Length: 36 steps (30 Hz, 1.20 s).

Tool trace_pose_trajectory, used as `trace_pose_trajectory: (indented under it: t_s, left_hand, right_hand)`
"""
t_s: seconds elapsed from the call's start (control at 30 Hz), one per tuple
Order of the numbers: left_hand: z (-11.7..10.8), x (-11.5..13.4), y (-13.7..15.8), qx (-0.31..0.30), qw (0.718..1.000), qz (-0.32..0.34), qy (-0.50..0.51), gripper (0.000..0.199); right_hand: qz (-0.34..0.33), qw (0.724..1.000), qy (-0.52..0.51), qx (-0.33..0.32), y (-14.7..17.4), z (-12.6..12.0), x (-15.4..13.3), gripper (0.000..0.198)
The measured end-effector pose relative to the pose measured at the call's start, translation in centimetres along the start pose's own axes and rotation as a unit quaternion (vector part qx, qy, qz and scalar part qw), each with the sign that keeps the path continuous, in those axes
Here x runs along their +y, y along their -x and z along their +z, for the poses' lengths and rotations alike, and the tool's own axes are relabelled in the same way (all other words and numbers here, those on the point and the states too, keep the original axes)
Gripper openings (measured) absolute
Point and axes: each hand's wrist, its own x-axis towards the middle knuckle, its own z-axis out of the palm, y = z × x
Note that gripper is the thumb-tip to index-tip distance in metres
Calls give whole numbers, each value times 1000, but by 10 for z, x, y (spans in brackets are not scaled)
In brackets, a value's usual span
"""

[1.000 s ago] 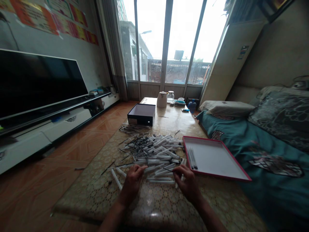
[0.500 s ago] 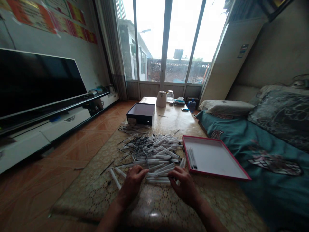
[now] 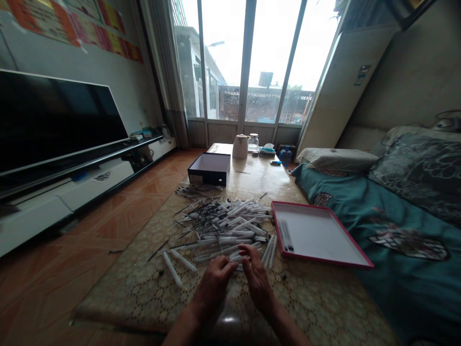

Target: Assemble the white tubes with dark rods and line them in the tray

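Observation:
My left hand is closed at the near edge of a pile of clear pen barrels and dark refills, thumb and forefinger together. What it grips, if anything, is hidden. Close by on its right, my right hand has its fingers stretched out and apart from the thumb, with nothing plainly held. Several barrels lie just beyond both hands. To the right, a few more barrels lie side by side. Inside the red-rimmed box lid, a few assembled-looking pens rest along the left wall.
Two loose barrels lie left of my hands. A dark open box stands behind the pile. Further back are a kettle, a glass jar and a tissue pack. A sofa borders the table's right side.
My hands have come together, the left moving right and the right moving left. The right fingers have stretched out from their earlier pinch. A small dark piece now shows on the table at right.

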Motion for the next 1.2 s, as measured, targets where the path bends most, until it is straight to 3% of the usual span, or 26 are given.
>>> trace_pose_trajectory:
  t_s: [0.1, 0.2, 0.27, 0.33, 0.4, 0.47, 0.57, 0.83, 0.87, 0.93, 1.0, 1.07, 1.13, 1.2]
  left_hand:
    - [3, 1, 3, -4, 998, -31, 63, 34]
    - [-1, -5, 6, 21, 991, -68, 109, 36]
    - [-3, -11, 8, 50, 988, -84, 123, 34]
    - [-2, -15, 9, 74, 984, -98, 127, 31]
    - [0, -18, 9, 89, 982, -108, 125, 29]
    - [3, -19, 9, 91, 982, -113, 122, 27]
    - [4, -19, 9, 89, 983, -113, 117, 26]
    - [-1, -16, 7, 85, 983, -115, 118, 25]
    - [-1, -16, 8, 86, 983, -115, 117, 25]
    - [0, -16, 8, 88, 983, -114, 114, 26]
    - [1, -17, 8, 88, 984, -112, 110, 27]
    - [2, -17, 8, 85, 985, -110, 106, 28]
    - [2, -18, 7, 77, 986, -107, 102, 28]
    - [2, -17, 7, 70, 988, -103, 96, 28]
  right_hand:
    - [35, 999, -32, -4, -10, -7, 8, 42]
    - [76, 984, 144, 75, -25, -31, 23, 30]
    - [83, 936, 330, 91, -36, -48, 32, 17]
    - [78, 879, 466, 57, -44, -60, 40, 18]
    - [70, 838, 540, 14, -50, -64, 45, 20]
    - [71, 815, 576, -15, -56, -63, 47, 19]
    - [81, 801, 592, -32, -61, -57, 48, 20]
    - [81, 811, 579, -26, -61, -62, 43, 20]
    - [86, 820, 565, -16, -59, -66, 42, 18]
    - [94, 872, 479, 17, -53, -71, 39, 13]
    - [102, 946, 303, 51, -43, -70, 36, 15]
    - [123, 987, 88, 63, -31, -61, 34, 23]
    - [164, 980, -97, 60, -19, -47, 32, 32]
    - [203, 952, -223, 54, -10, -31, 32, 37]
